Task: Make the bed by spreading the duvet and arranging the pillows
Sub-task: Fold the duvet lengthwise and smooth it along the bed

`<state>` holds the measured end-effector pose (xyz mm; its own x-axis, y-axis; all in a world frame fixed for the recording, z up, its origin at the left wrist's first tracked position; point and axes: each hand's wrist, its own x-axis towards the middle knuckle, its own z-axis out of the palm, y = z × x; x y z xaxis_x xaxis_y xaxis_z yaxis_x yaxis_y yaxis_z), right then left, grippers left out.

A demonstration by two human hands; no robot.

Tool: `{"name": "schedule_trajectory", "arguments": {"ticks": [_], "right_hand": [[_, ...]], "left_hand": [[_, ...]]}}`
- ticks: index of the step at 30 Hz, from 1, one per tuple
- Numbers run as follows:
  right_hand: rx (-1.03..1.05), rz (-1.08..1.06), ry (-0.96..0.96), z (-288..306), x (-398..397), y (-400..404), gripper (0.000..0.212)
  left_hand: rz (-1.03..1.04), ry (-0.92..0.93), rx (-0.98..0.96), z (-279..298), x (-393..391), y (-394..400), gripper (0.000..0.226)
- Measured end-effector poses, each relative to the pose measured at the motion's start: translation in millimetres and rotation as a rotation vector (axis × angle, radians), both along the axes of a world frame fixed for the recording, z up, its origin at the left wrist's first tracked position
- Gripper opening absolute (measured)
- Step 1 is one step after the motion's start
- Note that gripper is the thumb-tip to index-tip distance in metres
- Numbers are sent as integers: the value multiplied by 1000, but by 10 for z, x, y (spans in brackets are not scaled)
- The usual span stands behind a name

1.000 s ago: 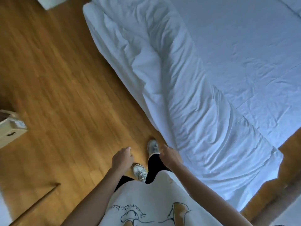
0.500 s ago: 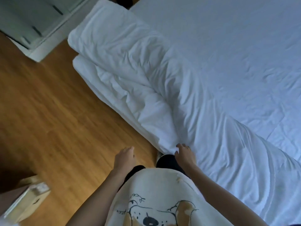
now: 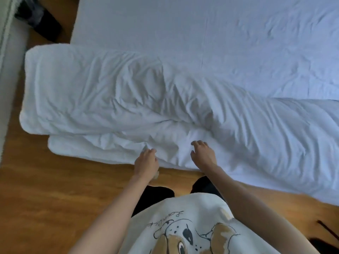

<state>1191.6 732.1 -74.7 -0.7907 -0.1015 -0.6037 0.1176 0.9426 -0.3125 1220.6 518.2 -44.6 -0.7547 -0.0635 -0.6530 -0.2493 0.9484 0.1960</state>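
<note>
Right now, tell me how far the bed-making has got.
Done: nothing visibly finished; the bare sheet lies uncovered. In hand: the left hand and right hand reach, fingers open, to the near edge of the duvet, which lies bunched along the bedside. Left: grip it, spread it; no pillows in view.

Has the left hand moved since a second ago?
Yes. The left hand hung over the wooden floor beside the bed then; now it has come forward to the near edge of the duvet, fingers touching it.

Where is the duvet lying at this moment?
In the head view the duvet lies bunched along the mattress's near edge, just beyond both hands, its left end overhanging the wooden floor.
</note>
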Motion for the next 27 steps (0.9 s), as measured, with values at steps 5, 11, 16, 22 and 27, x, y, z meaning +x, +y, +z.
{"name": "schedule_trajectory", "arguments": {"ticks": [5, 11, 16, 22, 27], "right_hand": [[75, -218, 69, -212, 126, -492, 40], [44, -254, 339, -498, 13, -787, 33], [35, -330, 528, -1036, -356, -1025, 33], [37, -375, 698, -1590, -461, -1137, 36], [113, -322, 824, -1800, -464, -1125, 37]], "left_hand": [[-229, 122, 39, -225, -432, -549, 34], [-518, 358, 88, -693, -637, -860, 17], [-632, 537, 142, -1299, -1021, -779, 23], [-745, 684, 126, -1895, -1345, -705, 34], [-729, 755, -54, -2126, -1572, -790, 38]]}}
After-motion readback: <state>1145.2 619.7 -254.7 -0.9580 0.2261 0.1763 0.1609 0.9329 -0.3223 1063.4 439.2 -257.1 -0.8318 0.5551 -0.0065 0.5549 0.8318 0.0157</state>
